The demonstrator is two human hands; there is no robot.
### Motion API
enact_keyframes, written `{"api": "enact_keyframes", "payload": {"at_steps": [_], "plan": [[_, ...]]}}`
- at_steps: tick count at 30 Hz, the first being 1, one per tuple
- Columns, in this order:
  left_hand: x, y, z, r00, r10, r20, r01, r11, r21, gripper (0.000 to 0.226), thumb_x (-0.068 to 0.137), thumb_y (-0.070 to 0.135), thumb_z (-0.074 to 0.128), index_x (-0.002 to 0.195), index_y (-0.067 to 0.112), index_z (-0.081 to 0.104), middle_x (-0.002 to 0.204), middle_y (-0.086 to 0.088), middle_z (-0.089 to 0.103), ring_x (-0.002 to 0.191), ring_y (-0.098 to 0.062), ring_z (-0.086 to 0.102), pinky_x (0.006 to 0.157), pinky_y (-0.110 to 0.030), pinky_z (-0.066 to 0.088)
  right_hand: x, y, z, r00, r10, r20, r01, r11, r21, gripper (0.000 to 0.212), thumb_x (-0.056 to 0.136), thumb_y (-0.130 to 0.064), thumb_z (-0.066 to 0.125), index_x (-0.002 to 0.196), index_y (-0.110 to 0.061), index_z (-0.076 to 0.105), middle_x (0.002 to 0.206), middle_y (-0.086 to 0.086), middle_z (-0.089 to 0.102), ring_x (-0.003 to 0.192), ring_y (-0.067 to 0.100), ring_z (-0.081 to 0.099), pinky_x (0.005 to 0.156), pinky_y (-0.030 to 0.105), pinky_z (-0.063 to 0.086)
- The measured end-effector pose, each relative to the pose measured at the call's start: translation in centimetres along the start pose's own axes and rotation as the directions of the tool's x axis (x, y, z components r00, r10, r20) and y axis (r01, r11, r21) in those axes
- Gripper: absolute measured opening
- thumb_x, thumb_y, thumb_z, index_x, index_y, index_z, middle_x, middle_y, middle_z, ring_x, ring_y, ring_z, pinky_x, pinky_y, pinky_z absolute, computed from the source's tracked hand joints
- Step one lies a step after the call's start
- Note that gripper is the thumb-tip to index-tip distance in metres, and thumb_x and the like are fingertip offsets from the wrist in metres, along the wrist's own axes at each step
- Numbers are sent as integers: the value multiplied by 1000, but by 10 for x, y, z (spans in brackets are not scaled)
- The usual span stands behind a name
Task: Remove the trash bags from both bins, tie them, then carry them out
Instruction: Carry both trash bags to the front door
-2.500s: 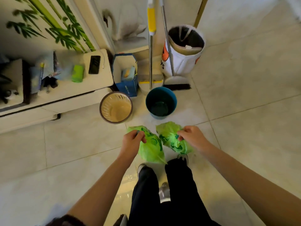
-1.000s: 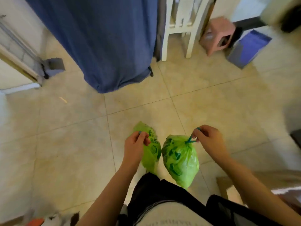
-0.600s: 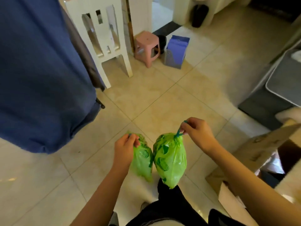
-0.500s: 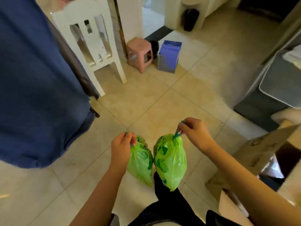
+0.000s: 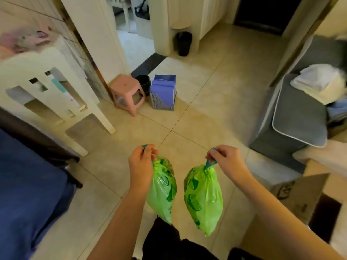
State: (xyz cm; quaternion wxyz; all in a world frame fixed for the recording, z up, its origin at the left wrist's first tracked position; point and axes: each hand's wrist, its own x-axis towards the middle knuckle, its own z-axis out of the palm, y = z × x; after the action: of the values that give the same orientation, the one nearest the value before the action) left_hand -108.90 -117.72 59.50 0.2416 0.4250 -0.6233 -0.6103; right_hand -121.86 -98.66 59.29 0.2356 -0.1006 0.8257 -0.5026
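Two tied green trash bags hang in front of me above the tiled floor. My left hand [image 5: 141,163] pinches the teal drawstring of the left trash bag [image 5: 163,190]. My right hand [image 5: 226,160] grips the teal drawstring of the right trash bag [image 5: 203,198], which hangs a little lower. A gap separates the bags. The two bins they came from are out of view.
A white chair [image 5: 54,94] stands at the left beside a blue cloth [image 5: 28,194]. Ahead are a pink stool [image 5: 127,92], a mesh holder with a blue pack [image 5: 163,92] and a doorway [image 5: 135,34]. A grey cushion seat [image 5: 298,117] and a cardboard box [image 5: 298,196] lie to the right.
I have turned away from the bins and walked on; the chair, stool and doorway have come nearer. Both bags stay held, now hanging farther apart.
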Motion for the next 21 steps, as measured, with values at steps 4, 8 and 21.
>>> {"api": "enact_keyframes", "payload": {"at_steps": [4,8,21], "plan": [[77,19,72,996,5,89,-8,999,32,21,96,13,48,86,15,67,71,5,69,57,-1,58,66,-26,48,87,-9,-39,993,64,-95,-55,994,92,25,88,-6,57,66,-8,69,60,-3,70,61,11,64,74,34,54],[157,51,159,968,47,246,-63,996,58,25,97,7,47,83,17,64,72,1,68,54,4,57,64,-21,49,187,-26,-87,969,109,-222,-68,981,184,24,87,-5,56,68,-5,71,68,9,72,65,19,64,82,43,56],[363,146,425,850,155,503,-290,935,202,12,97,12,51,95,8,63,76,8,68,57,8,60,67,-22,53,451,-58,-234,927,112,-358,-81,992,101,28,89,-14,56,65,-17,72,66,-1,73,65,13,67,83,41,56]]}}
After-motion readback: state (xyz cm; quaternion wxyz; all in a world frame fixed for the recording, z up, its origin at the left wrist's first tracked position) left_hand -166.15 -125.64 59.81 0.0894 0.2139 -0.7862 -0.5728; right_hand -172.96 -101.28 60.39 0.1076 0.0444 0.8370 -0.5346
